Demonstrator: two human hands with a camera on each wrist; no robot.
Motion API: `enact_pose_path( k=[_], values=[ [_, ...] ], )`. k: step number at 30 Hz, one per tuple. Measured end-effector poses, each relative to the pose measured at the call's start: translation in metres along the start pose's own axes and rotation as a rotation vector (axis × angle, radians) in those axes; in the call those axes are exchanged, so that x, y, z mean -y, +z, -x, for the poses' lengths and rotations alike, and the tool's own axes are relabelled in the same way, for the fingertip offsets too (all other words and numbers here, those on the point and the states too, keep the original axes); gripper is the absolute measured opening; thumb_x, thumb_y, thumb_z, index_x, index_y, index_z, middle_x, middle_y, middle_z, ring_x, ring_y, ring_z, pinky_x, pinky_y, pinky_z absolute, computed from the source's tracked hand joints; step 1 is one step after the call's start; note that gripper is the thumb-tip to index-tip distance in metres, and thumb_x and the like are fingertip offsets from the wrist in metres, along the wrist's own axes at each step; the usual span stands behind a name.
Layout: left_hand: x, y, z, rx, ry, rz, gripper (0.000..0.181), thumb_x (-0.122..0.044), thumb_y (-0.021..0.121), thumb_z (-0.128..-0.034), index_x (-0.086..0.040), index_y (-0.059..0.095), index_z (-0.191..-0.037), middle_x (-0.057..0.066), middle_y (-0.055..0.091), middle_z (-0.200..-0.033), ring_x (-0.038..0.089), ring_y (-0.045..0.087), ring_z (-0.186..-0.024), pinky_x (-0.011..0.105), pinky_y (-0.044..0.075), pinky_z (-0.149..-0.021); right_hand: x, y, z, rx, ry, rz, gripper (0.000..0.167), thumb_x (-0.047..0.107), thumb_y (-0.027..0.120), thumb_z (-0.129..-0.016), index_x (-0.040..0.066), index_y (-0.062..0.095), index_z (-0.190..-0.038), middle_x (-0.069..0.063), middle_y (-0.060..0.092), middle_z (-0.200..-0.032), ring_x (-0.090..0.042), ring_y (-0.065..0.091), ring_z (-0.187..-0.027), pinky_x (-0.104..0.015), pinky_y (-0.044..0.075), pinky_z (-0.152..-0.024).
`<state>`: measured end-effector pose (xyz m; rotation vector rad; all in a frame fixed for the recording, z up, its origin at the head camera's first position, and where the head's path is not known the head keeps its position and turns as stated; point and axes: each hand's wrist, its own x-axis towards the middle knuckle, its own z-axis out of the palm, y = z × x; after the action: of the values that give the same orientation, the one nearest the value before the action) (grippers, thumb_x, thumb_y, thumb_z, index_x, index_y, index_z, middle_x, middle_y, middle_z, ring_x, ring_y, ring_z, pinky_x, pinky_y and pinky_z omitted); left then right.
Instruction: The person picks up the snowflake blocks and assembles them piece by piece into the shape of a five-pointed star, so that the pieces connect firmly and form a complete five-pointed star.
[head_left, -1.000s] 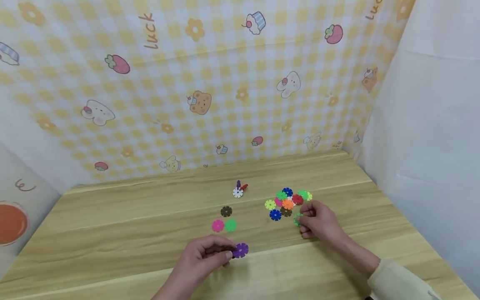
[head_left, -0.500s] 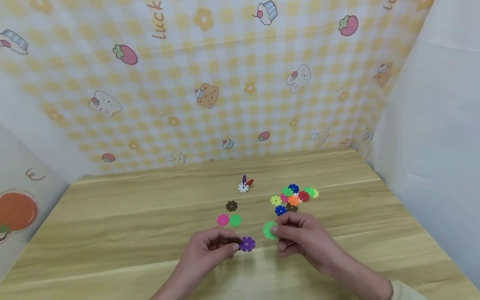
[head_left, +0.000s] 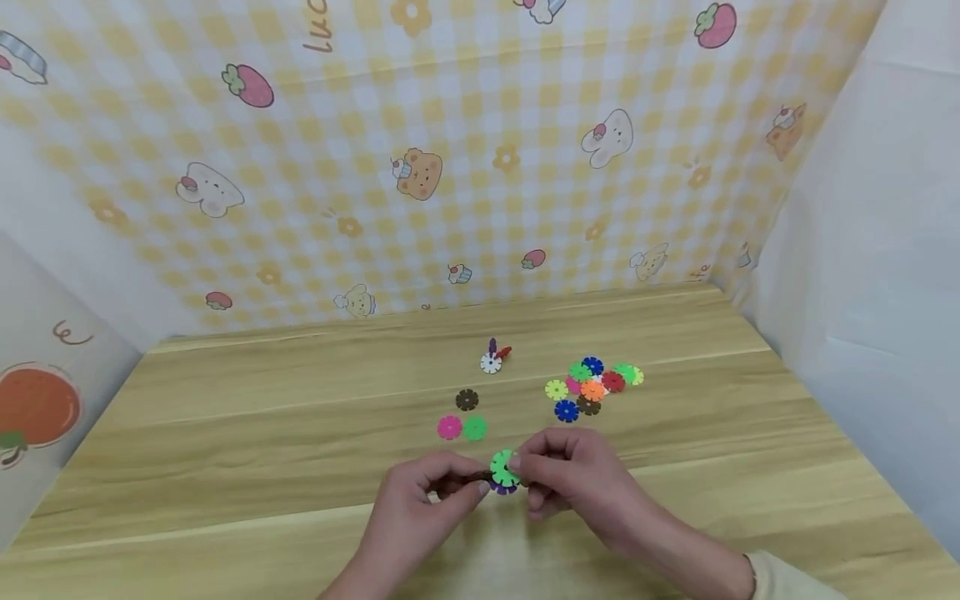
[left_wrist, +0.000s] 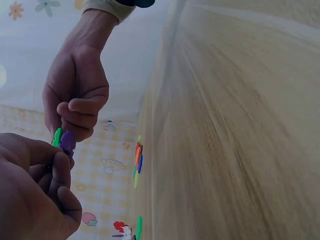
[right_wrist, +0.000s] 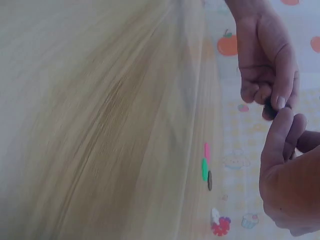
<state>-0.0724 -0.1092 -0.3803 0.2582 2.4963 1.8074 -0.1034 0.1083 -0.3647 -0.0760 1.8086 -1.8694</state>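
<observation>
My left hand (head_left: pixel 420 504) pinches a dark brown notched plastic disc (right_wrist: pixel 270 108), seen nearly edge-on. A purple notched disc (left_wrist: pixel 67 142) is attached at its right side. Thumb and fingers of my right hand (head_left: pixel 588 479) pinch a bright green notched disc (head_left: pixel 503 467), which covers most of the purple one in the head view. The green and purple discs sit side by side in the left wrist view; whether they touch or interlock I cannot tell. Both hands are above the table front, fingertips close together.
On the wooden table (head_left: pixel 262 433), a pink disc (head_left: pixel 450 427), a green disc (head_left: pixel 476 428) and a brown disc (head_left: pixel 467 400) lie ahead. Behind them stands a joined white, purple and red piece (head_left: pixel 491 362). Several mixed discs (head_left: pixel 592 389) lie at the right.
My right hand has picked the green disc off the table beside the pile and carried it left to the purple disc. The left hand keeps its hold; the head view has shifted slightly.
</observation>
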Motion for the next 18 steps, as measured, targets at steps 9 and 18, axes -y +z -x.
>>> enact_pose_path(
  k=[9, 18],
  values=[
    [0.004, 0.003, 0.002, -0.105, 0.333, -0.147, 0.022, 0.003, 0.076, -0.0871, -0.017, 0.074, -0.098, -0.005, 0.078, -0.089, 0.006, 0.072, -0.081, 0.023, 0.057, -0.073, -0.001, 0.007, -0.002, -0.046, -0.018, -0.022, 0.025, 0.019, 0.070, -0.096, -0.004, 0.067, -0.104, -0.005, 0.069, -0.085, -0.012, 0.066, -0.068, -0.035, 0.063, -0.073],
    [0.017, 0.008, 0.000, -0.227, 0.665, -0.407, 0.033, 0.010, 0.080, -0.0757, -0.017, 0.074, -0.093, -0.011, 0.075, -0.084, -0.001, 0.065, -0.076, 0.015, 0.052, -0.070, -0.011, 0.005, -0.002, -0.014, 0.000, -0.047, 0.020, 0.017, 0.068, -0.097, -0.003, 0.070, -0.101, -0.005, 0.072, -0.083, -0.013, 0.068, -0.068, -0.034, 0.063, -0.072]
  ],
)
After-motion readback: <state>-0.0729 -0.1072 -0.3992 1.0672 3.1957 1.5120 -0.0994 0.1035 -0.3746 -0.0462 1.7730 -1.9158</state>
